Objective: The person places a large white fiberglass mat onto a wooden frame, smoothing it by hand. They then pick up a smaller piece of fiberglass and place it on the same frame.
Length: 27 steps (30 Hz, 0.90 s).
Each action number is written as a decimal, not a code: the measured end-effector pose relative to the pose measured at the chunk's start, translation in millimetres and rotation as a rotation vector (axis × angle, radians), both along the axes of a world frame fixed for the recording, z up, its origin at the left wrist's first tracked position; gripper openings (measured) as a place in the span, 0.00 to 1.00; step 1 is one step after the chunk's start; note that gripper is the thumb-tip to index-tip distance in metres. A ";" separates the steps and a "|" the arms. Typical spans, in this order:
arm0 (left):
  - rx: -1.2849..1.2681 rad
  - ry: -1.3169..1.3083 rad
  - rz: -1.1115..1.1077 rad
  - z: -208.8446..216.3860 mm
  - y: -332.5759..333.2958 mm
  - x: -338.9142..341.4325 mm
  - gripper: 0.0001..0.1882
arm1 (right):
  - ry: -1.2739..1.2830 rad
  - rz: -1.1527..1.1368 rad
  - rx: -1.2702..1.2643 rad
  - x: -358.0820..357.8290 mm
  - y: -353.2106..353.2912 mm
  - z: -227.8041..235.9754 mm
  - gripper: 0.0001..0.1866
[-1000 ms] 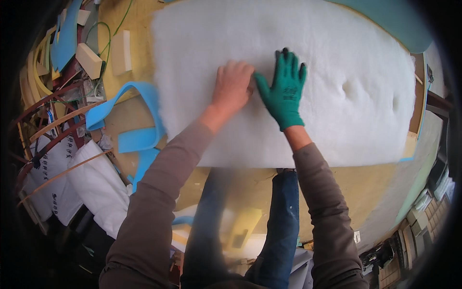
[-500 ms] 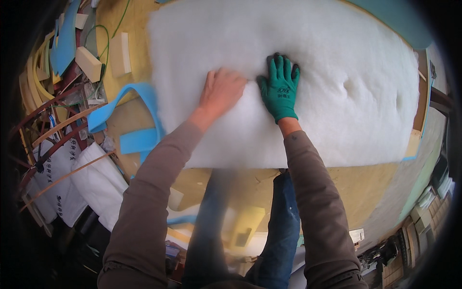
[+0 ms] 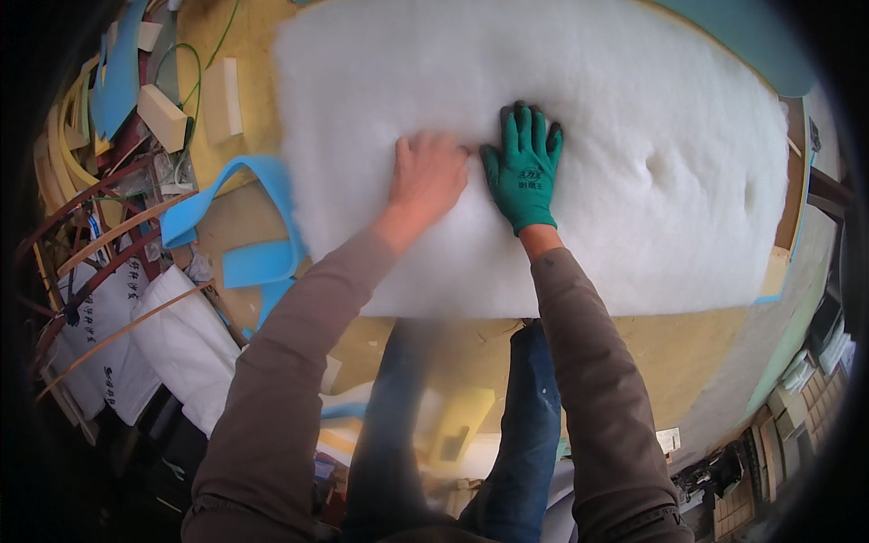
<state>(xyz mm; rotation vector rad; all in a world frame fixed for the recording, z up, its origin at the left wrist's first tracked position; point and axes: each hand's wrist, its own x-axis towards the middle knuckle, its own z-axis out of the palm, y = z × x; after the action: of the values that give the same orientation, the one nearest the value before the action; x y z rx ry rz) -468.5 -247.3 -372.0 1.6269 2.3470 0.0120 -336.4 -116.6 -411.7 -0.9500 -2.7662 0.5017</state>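
In the cluttered workshop below your head camera, white wadding [image 3: 652,244] lies before you, a frame [image 3: 791,213] showing past its right edge. Your gloved right hand [image 3: 524,172] rests flat near its middle, fingers spread, gripping nothing; your bare left hand [image 3: 429,181] curls beside it, its hold too blurred to tell. Dragging either hand could bunch or thin the wadding, which looks soft.

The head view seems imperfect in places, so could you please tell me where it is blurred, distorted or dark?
In the head view, the bare left hand is blurred, the right hand in its green fabric glove sharper; a hazy smear softens the left blue denim trouser leg; fisheye bending shows toward the rim; the corners are black.
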 end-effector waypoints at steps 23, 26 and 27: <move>0.326 -0.091 0.113 -41.9 -8.6 7.2 0.12 | -0.075 0.018 0.153 0.9 -1.8 -12.9 0.40; 0.408 -0.040 0.103 -32.9 -32.9 7.8 0.14 | -0.060 0.020 0.174 0.2 -1.5 -7.4 0.41; 0.399 -0.016 0.094 -30.8 -47.1 6.7 0.17 | -0.058 0.022 0.168 0.6 -0.9 -5.9 0.41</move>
<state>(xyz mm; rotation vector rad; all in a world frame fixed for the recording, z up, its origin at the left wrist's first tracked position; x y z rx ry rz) -461.8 -294.3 -402.9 1.6679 2.5242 0.5415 -335.8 -117.5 -417.6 -0.9101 -2.8183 0.2429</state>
